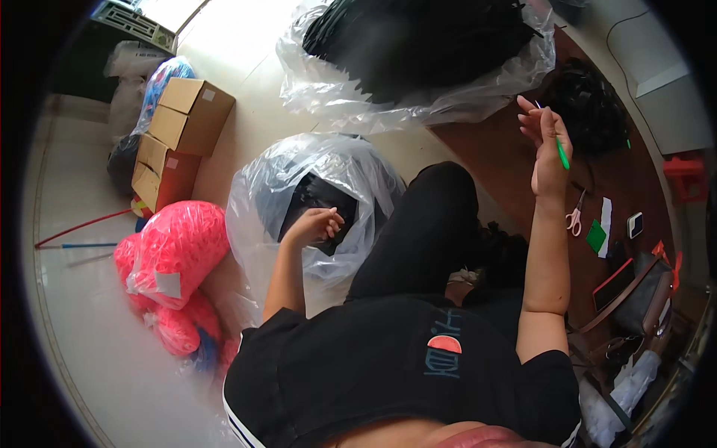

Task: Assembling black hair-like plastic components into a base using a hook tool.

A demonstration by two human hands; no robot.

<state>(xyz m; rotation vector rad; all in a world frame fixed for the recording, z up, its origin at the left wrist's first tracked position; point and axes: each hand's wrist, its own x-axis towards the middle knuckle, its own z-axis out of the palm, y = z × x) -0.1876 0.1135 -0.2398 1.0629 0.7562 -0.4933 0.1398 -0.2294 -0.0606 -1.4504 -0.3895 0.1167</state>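
Note:
My left hand (317,224), its fingers curled, is over a shiny black sheet-like piece (314,193) at the mouth of a clear plastic bag (258,175). Whether the fingers pinch that piece is hidden. Raised on the right, my right hand (549,145) holds a slim tool with a green handle (562,154). Its thin tip shows near the fingertips; some fingers are stretched out. Beyond both hands, a large clear bag (299,82) lies open around a heap of black strips (418,48).
Pink bagged bundles (183,250) and cardboard boxes (175,119) stand on the left. At right lie scissors (574,221), a green piece (596,237), a white strip (605,224), a small white device (635,225) and a dark handbag (646,295). A black pile (586,104) sits farther back.

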